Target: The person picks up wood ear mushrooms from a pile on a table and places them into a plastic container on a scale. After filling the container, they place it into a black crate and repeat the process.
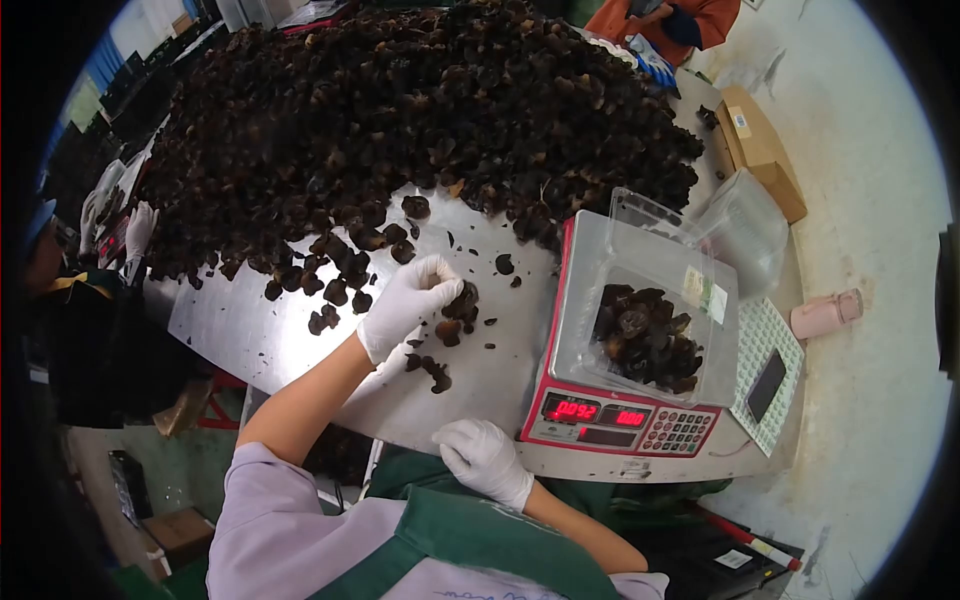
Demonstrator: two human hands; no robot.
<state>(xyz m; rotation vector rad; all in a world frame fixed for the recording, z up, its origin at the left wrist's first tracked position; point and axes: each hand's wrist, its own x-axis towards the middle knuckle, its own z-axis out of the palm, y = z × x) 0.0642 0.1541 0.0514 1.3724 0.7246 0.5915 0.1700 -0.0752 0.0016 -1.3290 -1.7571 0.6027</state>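
My left hand, in a white glove, is over the metal table with its fingers pinched at dark pieces of black fungus; the fingertips partly hide what they hold. A few more fungus pieces lie just below it. My right hand, also gloved, rests loosely curled by the table's near edge, with nothing visible in it. To its upper right, a red digital scale reads 0.092 and carries a clear plastic container with a clump of black fungus inside.
A large heap of black fungus covers the table's far side. Right of the scale are stacked clear containers, a cardboard box, a phone on a pale patterned sheet and a pink bottle. Co-workers' gloved hands are at left.
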